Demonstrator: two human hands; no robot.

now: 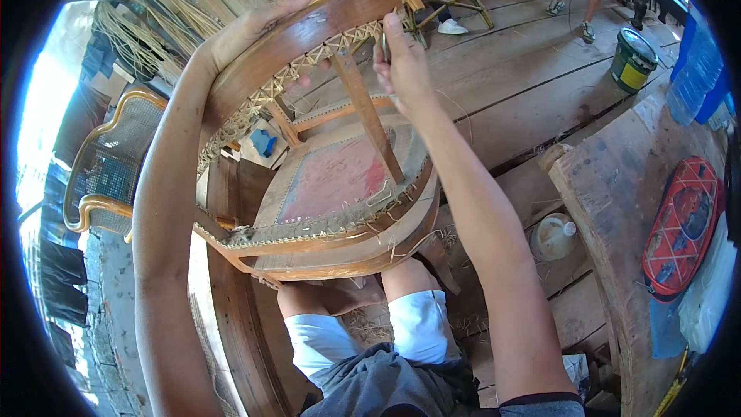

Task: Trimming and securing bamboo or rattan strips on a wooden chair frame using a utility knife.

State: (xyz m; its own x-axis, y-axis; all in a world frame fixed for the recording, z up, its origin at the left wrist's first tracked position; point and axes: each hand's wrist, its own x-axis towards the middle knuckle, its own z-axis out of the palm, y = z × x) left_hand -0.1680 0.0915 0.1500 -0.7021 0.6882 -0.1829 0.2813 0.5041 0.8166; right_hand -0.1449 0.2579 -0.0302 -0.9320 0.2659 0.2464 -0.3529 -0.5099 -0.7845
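A wooden chair frame (309, 27) stands before me, its curved back rail raised and tilted across the upper middle. Pale cane lacing (289, 73) criss-crosses along the lower edge of that rail. My left hand (270, 15) is wrapped over the rail, with fingertips showing below it. At the rail's right end, my right hand (403, 69) is closed in a pinch on a small thin metal tool (385, 46), mostly hidden by the fingers, beside the lacing. Below lies the seat, with a worn red panel (336, 177) and loose cane ends along its rim.
A rough wooden bench (606, 193) at right bears a red oval case (681, 228). A dark bucket (634, 62) and a whitish jug (553, 236) stand on the plank floor. Cane-backed chair (116, 158) at left; cane bundles (143, 19) behind. Other people's legs (590, 0) show far right.
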